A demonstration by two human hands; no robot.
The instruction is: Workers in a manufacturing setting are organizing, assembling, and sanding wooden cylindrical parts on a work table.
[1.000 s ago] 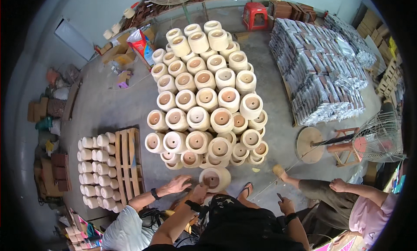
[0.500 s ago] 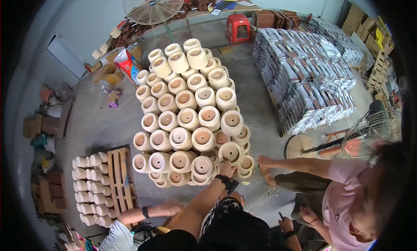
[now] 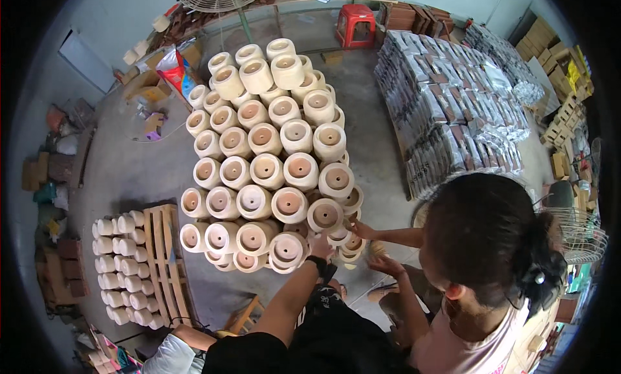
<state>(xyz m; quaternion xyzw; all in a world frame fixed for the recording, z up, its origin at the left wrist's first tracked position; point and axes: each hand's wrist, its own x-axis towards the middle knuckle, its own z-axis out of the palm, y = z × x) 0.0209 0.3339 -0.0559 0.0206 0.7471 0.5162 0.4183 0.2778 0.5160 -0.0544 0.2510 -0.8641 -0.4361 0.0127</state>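
Observation:
My left hand (image 3: pixel 320 245), with a black band on its wrist, reaches to the front right corner of a tall stack of cream round pots. It is at the side of a pot (image 3: pixel 288 251) whose recessed face has a small centre hole. Another pot (image 3: pixel 325 215) sits just above the hand. The fingers are small and partly hidden against the pots, so their grip does not show. My right hand is out of view. Beside mine, a co-worker's hand (image 3: pixel 363 230) reaches to the stack's right edge; that person's other hand (image 3: pixel 387 265) is held lower.
The co-worker in a pink shirt (image 3: pixel 475 341) leans in close on my right. Another person's white sleeve (image 3: pixel 173 356) is at lower left, near a wooden pallet (image 3: pixel 169 264) and smaller cream pots (image 3: pixel 126 264). Plastic-wrapped bundles (image 3: pixel 446 109) and a red stool (image 3: pixel 356 26) stand farther off.
The co-worker has leaned in toward the stack, one hand now at its right edge. My left hand has moved slightly down among the corner pots. The whole view has shifted a little.

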